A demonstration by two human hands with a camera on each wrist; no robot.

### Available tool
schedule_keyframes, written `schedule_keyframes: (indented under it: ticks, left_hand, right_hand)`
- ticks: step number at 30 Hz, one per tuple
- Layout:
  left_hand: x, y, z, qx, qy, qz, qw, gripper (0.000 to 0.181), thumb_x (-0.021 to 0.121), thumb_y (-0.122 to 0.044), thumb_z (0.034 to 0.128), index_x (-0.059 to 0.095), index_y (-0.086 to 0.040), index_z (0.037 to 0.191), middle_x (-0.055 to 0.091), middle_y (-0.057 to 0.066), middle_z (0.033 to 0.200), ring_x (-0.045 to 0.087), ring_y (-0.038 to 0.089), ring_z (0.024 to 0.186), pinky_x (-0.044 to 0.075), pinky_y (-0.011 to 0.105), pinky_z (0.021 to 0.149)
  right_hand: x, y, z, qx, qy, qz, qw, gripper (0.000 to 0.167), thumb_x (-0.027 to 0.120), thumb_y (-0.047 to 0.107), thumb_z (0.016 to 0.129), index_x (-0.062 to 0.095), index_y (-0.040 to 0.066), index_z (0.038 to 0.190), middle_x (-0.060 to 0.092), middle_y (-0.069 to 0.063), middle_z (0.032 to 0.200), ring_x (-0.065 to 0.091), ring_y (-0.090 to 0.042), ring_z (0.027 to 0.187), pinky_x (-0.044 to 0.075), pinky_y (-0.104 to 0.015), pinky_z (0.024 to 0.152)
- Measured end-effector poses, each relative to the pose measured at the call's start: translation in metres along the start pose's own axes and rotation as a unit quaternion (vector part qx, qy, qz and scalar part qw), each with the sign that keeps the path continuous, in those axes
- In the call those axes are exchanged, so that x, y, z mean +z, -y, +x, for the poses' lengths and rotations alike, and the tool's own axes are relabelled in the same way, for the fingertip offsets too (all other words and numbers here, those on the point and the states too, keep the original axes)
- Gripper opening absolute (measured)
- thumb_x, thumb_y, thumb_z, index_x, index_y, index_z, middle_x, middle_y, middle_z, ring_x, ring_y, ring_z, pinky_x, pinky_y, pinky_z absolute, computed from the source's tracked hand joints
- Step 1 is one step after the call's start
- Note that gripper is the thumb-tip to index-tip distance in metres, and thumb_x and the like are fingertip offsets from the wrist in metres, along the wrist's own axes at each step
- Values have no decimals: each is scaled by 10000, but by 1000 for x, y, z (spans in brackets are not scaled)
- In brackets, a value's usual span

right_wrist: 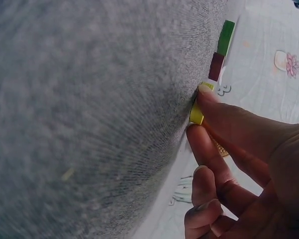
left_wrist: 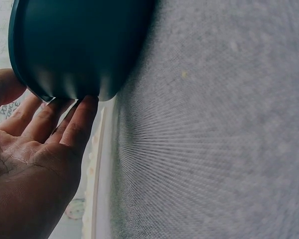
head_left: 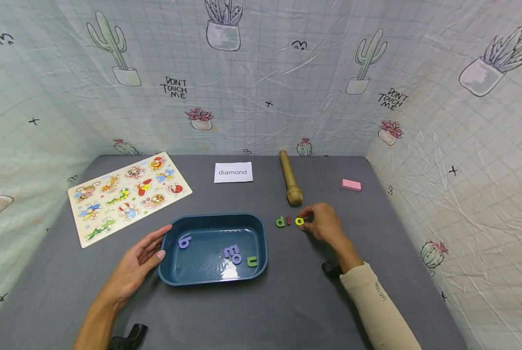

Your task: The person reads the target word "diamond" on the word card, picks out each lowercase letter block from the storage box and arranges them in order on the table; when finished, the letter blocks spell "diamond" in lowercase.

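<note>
My right hand [head_left: 324, 223] pinches a yellow letter "a" [head_left: 299, 221] between thumb and fingers, down at the grey cloth. To its left stand a red letter "i" [head_left: 288, 220] and a green letter "d" [head_left: 280, 221]. At the left end of a blue tray [head_left: 213, 218], my left hand [head_left: 134, 265] touches the outside wall with nearly straight fingers, its thumb by the rim. Inside lie a purple letter like a "b" [head_left: 184, 242], a purple "m" [head_left: 231, 251], a purple "o" [head_left: 236, 259] and a green "n" [head_left: 252, 261].
Behind the tray lies a white card [head_left: 233, 172] reading "diamond". A gold microphone [head_left: 290, 180] is beyond the letter row, and a pink block [head_left: 351, 184] sits at back right. An insect picture board [head_left: 130, 194] lies at back left. Patterned cloth walls [head_left: 261, 73] surround the table.
</note>
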State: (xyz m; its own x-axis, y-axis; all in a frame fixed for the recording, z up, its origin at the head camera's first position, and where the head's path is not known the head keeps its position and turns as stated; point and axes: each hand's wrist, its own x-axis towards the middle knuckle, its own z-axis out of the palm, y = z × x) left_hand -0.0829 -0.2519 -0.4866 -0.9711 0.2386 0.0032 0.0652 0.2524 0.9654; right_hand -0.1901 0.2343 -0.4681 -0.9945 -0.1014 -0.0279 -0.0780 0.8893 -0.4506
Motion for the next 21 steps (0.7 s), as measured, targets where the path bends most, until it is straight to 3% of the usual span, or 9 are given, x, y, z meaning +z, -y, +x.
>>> schedule_keyframes:
  ticks: [12, 21]
  left_hand:
    - [-2, 1, 0, 102, 27, -15, 9999, 567, 544, -154, 1123, 361, -121, 1659, 342, 154, 1730, 397, -131, 1438, 373, 25, 1078]
    - [-2, 3, 0, 124, 39, -4, 9999, 566, 543, -146, 1123, 361, -119, 1658, 347, 152, 1729, 394, -120, 1451, 365, 28, 1090]
  right_hand:
    - [0, 5, 2, -186, 34, 28, 9998, 215, 929, 139, 820, 847, 133, 1019, 798, -55, 1001, 676, -313, 1078, 521, -535, 986]
    - [-2, 15, -5, 22, -206, 34, 9998, 293, 943, 194, 814, 835, 161, 1084, 777, -46, 1072, 607, -296, 1105, 514, -515, 953]
